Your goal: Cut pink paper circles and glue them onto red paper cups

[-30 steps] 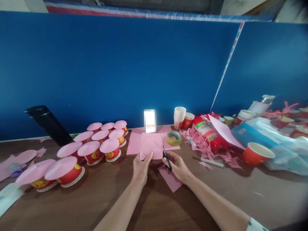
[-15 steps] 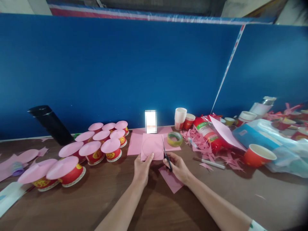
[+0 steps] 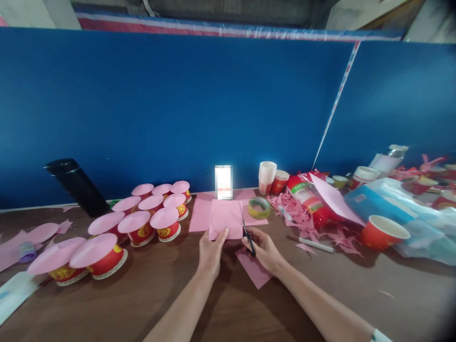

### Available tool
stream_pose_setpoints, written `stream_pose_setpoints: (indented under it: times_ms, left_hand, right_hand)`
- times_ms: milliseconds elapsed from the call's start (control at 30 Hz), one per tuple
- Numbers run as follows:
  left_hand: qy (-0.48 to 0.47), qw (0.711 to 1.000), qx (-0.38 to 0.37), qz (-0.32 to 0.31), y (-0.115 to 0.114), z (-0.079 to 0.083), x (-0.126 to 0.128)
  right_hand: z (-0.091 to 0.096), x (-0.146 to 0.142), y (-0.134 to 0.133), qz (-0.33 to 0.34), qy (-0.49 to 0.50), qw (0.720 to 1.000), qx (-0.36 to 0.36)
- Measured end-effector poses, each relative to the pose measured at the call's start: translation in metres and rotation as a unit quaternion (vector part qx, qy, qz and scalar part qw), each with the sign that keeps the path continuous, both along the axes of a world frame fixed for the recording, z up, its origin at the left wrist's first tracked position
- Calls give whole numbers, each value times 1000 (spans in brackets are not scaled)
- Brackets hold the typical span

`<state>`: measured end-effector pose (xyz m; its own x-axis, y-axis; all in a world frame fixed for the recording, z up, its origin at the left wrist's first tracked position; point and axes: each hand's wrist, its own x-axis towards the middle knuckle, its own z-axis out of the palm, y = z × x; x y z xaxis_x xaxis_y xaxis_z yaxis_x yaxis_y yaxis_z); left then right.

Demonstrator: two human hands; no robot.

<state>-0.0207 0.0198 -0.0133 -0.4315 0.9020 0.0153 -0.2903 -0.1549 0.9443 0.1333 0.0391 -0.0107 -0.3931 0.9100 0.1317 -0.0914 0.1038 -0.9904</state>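
My left hand (image 3: 212,251) pinches the lower edge of a square piece of pink paper (image 3: 227,216), thumb on top. A circle outline is drawn on the paper. In my right hand (image 3: 262,247) is a pair of black-handled scissors (image 3: 248,233), its blades pointing up along the paper's right edge. Whether the blades touch the paper I cannot tell. Beneath my right hand lies another pink paper piece (image 3: 254,270), partly covered. Behind the held square are larger pink sheets (image 3: 199,216) and a roll of tape (image 3: 259,208).
Several red paper cups topped with pink discs (image 3: 134,222) stand on the left, near a black flask (image 3: 76,185). To the right are pink paper scraps (image 3: 297,213), a red package (image 3: 309,197), a white pen-like stick (image 3: 315,244) and an orange cup (image 3: 383,232). A blue partition (image 3: 199,104) rises behind.
The whole view has shifted slightly, with everything a little lower in the picture. Both hands keep their hold on the paper and scissors, with no clear movement between them.
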Motion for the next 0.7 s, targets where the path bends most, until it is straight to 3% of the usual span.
stream_pose_setpoints:
  times_ms: [700]
  left_hand:
    - [15, 1000, -4, 3, -2, 2, 0]
  right_hand:
    - [5, 1, -1, -14, -8, 1000, -4]
